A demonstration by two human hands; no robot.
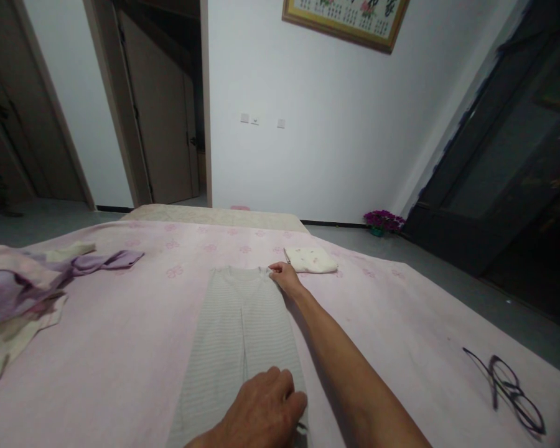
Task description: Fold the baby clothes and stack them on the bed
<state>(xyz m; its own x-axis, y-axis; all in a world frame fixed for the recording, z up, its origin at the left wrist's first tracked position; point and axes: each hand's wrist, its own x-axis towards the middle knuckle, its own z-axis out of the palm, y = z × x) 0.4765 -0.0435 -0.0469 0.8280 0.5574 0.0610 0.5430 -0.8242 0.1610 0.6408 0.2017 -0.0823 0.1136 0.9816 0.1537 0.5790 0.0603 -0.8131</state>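
Observation:
A light grey-green striped garment (233,317), likely a child's top, lies flat and lengthwise with a crease down its middle. At its far right corner, beside the neckline, my right hand (285,277) pinches the cloth between thumb and fingers. Nearer to me, my left hand (268,407) is closed over the garment's right edge, fingers curled and thumb on the right; it appears to grip the cloth there, though the fingertips are partly hidden. A small dark mark shows below that thumb. Just beyond my right hand lies a folded cream cloth (312,259) with a small print.
The pink flowered bed cover (135,348) spreads under everything. Purple, pink and cream clothes (23,286) lie heaped at the left. Black-framed glasses (508,389) rest at the right. Purple flowers (383,220) stand on the floor by the white wall (308,162).

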